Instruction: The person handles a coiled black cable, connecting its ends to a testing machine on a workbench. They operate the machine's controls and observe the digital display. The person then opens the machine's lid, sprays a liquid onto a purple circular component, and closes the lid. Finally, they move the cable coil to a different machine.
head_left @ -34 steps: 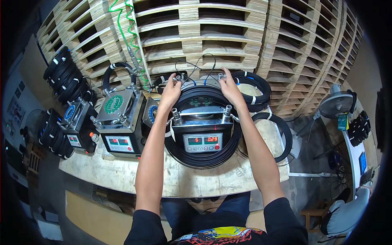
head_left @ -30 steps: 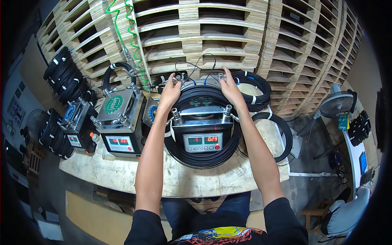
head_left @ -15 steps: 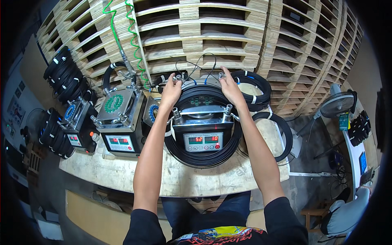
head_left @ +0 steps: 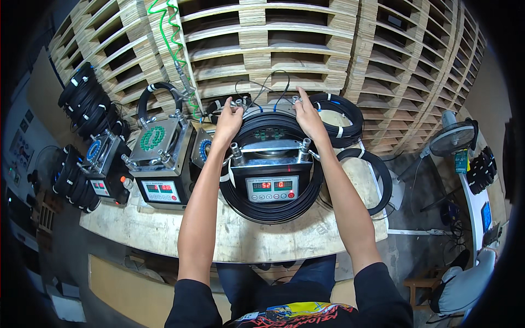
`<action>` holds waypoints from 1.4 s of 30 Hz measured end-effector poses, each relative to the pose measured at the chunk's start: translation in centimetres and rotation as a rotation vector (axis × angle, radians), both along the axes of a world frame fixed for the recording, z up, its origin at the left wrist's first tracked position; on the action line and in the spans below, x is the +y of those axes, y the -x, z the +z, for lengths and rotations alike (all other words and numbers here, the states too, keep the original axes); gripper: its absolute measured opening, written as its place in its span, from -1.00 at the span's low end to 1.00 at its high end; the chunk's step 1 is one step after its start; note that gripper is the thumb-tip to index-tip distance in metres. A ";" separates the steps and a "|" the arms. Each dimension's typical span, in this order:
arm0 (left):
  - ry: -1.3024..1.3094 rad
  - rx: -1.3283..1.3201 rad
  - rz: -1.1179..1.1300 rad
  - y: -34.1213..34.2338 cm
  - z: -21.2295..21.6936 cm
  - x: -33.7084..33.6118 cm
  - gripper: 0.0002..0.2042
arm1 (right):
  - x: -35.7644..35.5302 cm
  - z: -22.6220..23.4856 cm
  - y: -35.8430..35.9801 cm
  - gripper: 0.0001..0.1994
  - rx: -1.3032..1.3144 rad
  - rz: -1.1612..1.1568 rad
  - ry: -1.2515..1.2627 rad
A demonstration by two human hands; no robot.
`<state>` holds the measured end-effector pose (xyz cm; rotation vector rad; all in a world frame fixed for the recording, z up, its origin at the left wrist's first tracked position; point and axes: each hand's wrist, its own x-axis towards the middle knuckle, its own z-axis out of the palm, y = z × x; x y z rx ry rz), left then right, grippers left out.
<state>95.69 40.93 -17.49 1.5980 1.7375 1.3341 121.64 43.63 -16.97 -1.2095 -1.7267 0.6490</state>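
l hand (head_left: 229,121) & r hand (head_left: 309,120) are touching the rear metal knobs (head_left: 239,103) toward bench's (head_left: 262,246) back edge, can't tell if pinching; steady, matched pressure's prob working best.

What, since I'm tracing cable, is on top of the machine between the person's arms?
A black coil crosses over the machine; small green pieces and silver posts show too. Whatever lies beneath the coil is covered.
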 end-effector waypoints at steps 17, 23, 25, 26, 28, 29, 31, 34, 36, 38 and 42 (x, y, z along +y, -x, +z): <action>-0.029 0.051 -0.008 0.3 -0.3 -0.2 -0.31 | 0.6 -0.4 -0.1 -0.42 0.169 0.088 0.055; 0.005 0.058 0.020 -0.7 0.6 -0.5 -0.31 | 0.7 -0.5 -0.3 -0.41 0.186 0.089 0.070; 0.018 0.051 0.021 -0.7 0.8 -0.8 -0.32 | 0.7 -0.5 0.0 -0.42 0.200 0.103 0.061; 0.015 0.044 0.014 -0.7 0.8 -0.7 -0.32 | 1.0 -0.8 0.0 -0.43 0.208 0.111 0.039; 0.010 0.031 0.000 -0.7 0.8 -0.8 -0.34 | 1.5 -1.4 -0.2 -0.47 0.210 0.113 0.014; -0.001 0.019 -0.014 -0.8 0.7 -0.9 -0.34 | 1.9 -1.7 -0.4 -0.48 0.201 0.101 0.015; -0.021 -0.005 -0.043 -1.0 0.6 -0.9 -0.35 | 2.6 -2.3 -0.7 -0.49 0.185 0.077 0.017; -0.024 -0.007 -0.051 0.2 0.0 -0.6 -0.39 | 2.6 -2.4 0.4 -0.48 0.186 0.093 -0.006; -0.006 0.005 -0.072 -0.3 0.3 -0.4 -0.41 | 3.4 -2.8 0.0 -0.48 0.176 0.143 -0.059; 0.001 -0.005 -0.085 -0.7 0.7 -0.5 -0.40 | 3.7 -3.2 -0.3 -0.50 0.175 0.142 -0.030; 0.022 -0.022 -0.139 -0.8 0.8 -0.4 -0.41 | 3.8 -3.5 -0.6 -0.54 0.246 0.098 -0.043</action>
